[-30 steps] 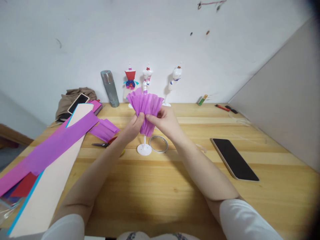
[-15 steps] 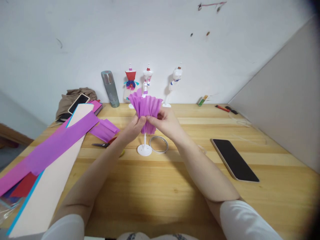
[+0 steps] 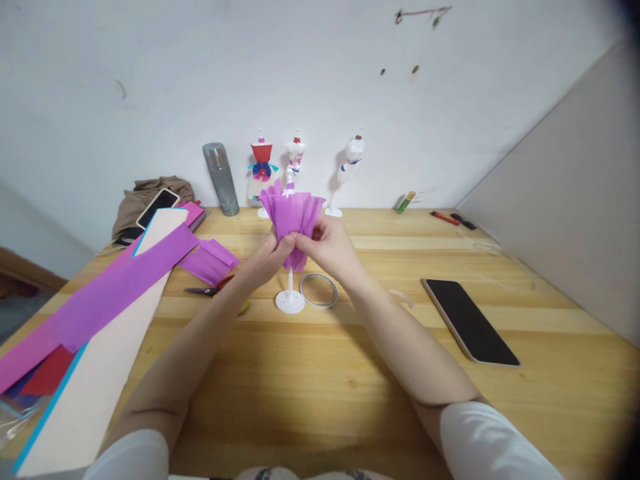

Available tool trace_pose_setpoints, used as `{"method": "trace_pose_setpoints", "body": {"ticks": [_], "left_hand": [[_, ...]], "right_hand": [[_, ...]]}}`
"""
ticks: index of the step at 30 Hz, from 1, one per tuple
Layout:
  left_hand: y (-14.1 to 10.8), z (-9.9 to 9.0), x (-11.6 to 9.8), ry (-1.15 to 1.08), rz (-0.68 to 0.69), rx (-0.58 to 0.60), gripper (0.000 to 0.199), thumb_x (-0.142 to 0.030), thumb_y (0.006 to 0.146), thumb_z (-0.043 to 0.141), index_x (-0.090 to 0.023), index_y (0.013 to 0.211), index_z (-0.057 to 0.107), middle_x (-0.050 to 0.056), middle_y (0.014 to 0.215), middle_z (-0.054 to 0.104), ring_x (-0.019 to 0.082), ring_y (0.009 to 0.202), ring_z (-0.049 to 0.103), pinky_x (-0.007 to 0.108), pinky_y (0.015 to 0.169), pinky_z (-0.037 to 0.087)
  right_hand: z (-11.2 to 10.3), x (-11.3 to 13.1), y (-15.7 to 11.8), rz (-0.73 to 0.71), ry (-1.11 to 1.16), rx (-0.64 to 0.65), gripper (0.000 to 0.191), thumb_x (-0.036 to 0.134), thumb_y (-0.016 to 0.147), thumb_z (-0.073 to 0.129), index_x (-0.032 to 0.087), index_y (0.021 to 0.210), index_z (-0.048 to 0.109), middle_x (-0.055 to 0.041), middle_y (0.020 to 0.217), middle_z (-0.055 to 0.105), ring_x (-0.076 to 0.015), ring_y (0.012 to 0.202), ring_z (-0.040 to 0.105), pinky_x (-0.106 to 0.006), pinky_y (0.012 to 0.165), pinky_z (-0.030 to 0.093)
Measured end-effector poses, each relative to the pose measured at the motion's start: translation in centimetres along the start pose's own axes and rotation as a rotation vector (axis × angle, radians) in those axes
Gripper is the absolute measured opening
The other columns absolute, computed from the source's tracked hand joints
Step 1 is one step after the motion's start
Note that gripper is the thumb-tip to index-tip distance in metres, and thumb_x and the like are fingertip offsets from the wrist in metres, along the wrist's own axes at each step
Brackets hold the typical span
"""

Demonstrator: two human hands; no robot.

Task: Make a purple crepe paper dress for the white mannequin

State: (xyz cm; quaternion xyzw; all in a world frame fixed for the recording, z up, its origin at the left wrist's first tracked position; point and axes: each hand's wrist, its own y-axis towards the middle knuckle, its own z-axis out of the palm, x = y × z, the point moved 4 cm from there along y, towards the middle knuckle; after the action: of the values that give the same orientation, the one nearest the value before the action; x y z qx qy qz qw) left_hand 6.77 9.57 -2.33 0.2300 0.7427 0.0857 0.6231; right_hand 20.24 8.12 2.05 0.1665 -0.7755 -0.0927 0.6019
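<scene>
Purple crepe paper (image 3: 295,212) wraps the body of a small dress-form stand (image 3: 290,302), its upper edge flaring out in pleats. My left hand (image 3: 273,252) pinches the paper at its narrow middle from the left. From the right, my right hand (image 3: 327,247) grips the same gathered spot, the thumbs nearly meeting in front. The stand is upright on its round white base, and most of its body is hidden by the paper. A ring-shaped roll of clear tape (image 3: 319,291) lies right beside the base. Scissors (image 3: 203,291) lie partly behind my left forearm.
Along the wall stand a grey-green flask (image 3: 221,180), a dress form with a red top (image 3: 261,153) and two more white forms (image 3: 355,148). Purple crepe strips (image 3: 115,293) and cream paper (image 3: 125,340) cover the left side. A tablet-like phone (image 3: 467,320) and a glue stick (image 3: 405,202) are right.
Both hands have drawn the purple paper in tighter at its middle; its front now looks smoother and the waist narrower. The hands have barely shifted place.
</scene>
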Motion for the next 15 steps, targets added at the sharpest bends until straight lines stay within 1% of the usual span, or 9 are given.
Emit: {"method": "trace_pose_setpoints", "body": {"ticks": [3,5,7,9,12,15], "left_hand": [[0.07,-0.02,-0.03,0.076,0.018,-0.004,0.046,-0.06,0.091,0.05,-0.019,0.105,0.063,0.005,0.099,0.069,0.024,0.097,0.064,0.035,0.09,0.05],[0.09,-0.01,-0.08,0.083,0.021,-0.017,0.045,-0.06,0.092,0.048,-0.019,0.105,0.064,0.006,0.099,0.07,0.024,0.099,0.064,0.037,0.093,0.049],[0.1,0.04,-0.2,0.073,0.025,-0.024,0.045,-0.058,0.093,0.047,-0.02,0.108,0.065,0.007,0.101,0.071,0.025,0.107,0.063,0.038,0.101,0.046],[0.1,0.03,-0.37,0.052,0.023,-0.045,0.046,-0.058,0.093,0.046,-0.02,0.11,0.065,0.009,0.109,0.071,0.026,0.118,0.06,0.04,0.109,0.04],[0.15,-0.04,-0.63,0.024,0.003,-0.075,0.05,-0.061,0.092,0.046,-0.019,0.11,0.066,0.011,0.117,0.07,0.028,0.126,0.056,0.041,0.114,0.035],[0.31,0.01,-0.74,0.011,0.012,-0.05,0.058,-0.067,0.091,0.044,-0.018,0.11,0.067,0.011,0.114,0.072,0.03,0.129,0.055,0.043,0.115,0.036]], "right_hand": [[-0.02,-0.15,0.17,-0.005,0.017,0.003,0.011,0.027,0.068,0.065,0.019,0.075,0.062,-0.0007,0.068,0.063,-0.0194,0.067,0.06,-0.032,0.063,0.049],[-0.11,-0.16,0.31,-0.013,0.035,0.01,0.013,0.027,0.067,0.066,0.018,0.077,0.062,-0.0006,0.069,0.065,-0.0192,0.068,0.061,-0.032,0.064,0.049],[-0.25,-0.11,0.4,-0.016,0.061,0.024,0.016,0.027,0.067,0.067,0.017,0.079,0.063,-0.0006,0.071,0.067,-0.0193,0.07,0.062,-0.032,0.067,0.05],[-0.33,0.02,0.41,-0.015,0.113,0.075,0.02,0.029,0.067,0.069,0.017,0.082,0.064,-0.0013,0.076,0.069,-0.02,0.074,0.065,-0.033,0.07,0.052],[-0.49,0.38,0.31,-0.031,0.191,0.183,0.027,0.03,0.066,0.072,0.017,0.089,0.066,-0.0024,0.084,0.072,-0.0209,0.081,0.068,-0.034,0.075,0.054],[-0.91,0.5,0.39,-0.05,0.215,0.248,0.03,0.03,0.065,0.073,0.018,0.093,0.068,-0.0016,0.089,0.073,-0.0206,0.084,0.069,-0.033,0.078,0.055]]}}
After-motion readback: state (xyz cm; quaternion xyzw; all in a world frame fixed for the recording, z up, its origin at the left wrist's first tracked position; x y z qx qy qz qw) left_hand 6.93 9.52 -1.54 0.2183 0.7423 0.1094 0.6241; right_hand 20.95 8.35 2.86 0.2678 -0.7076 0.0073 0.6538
